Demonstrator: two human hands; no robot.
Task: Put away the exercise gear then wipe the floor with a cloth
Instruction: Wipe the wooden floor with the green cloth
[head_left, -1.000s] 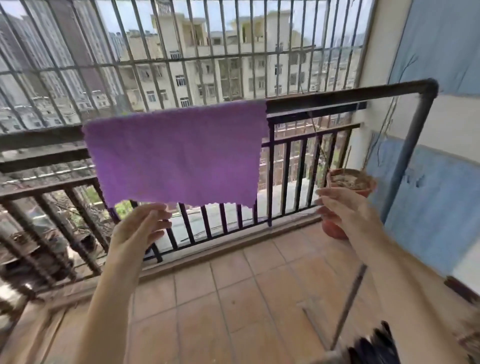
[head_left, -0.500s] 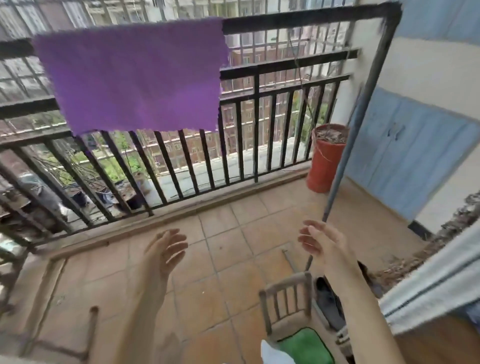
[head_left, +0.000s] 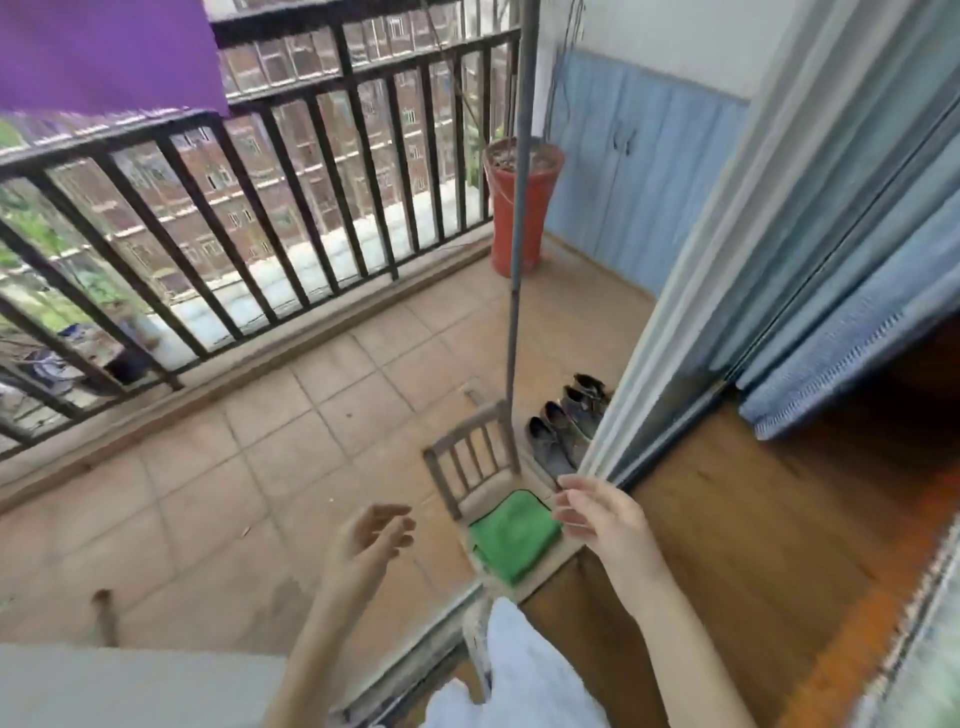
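View from the head, on a tiled balcony. Left hand (head_left: 371, 540) and right hand (head_left: 597, 519), both empty with fingers loosely spread, hang above the floor (head_left: 249, 467). A purple cloth (head_left: 104, 52) hangs over the railing (head_left: 311, 171), well apart from both hands; a green cloth (head_left: 511, 535) lies folded on the seat of a small wooden chair (head_left: 470, 462), just beside the right hand. No exercise gear is visible. Judged step: the wiping stage, or its end. If wiping remains, the next move calls for a cloth to be grasped and brought to the tiles
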